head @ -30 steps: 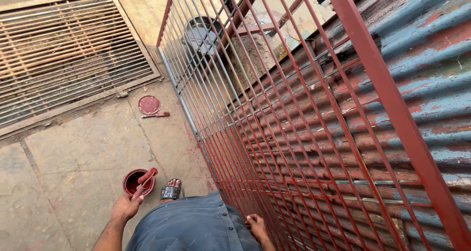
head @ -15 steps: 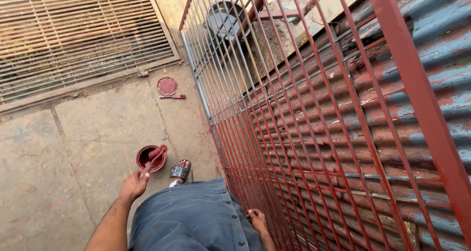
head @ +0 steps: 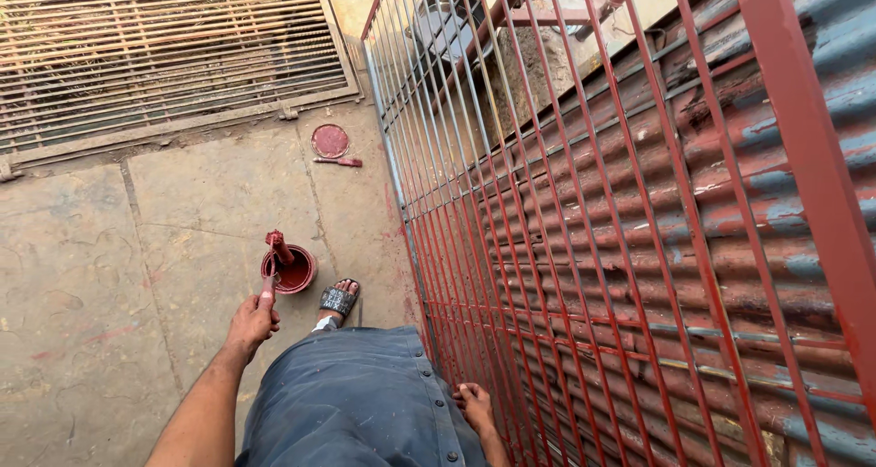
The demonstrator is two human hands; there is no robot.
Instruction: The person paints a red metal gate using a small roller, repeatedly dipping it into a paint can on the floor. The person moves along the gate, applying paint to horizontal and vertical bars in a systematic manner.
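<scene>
My left hand (head: 251, 319) is gripping the brush (head: 271, 268) over the paint can (head: 290, 270). My right hand (head: 474, 403) is curling around the gate (head: 547, 275); its lower bars are looking red, the far bars still grey.

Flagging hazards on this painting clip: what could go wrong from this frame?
1. The left hand holds the brush at the paint can rim; the can could tip and spill on the concrete.
2. The sandalled foot sits beside the can; a knock seems possible.
3. The right hand touches the red grille; possibly wet paint.
</scene>
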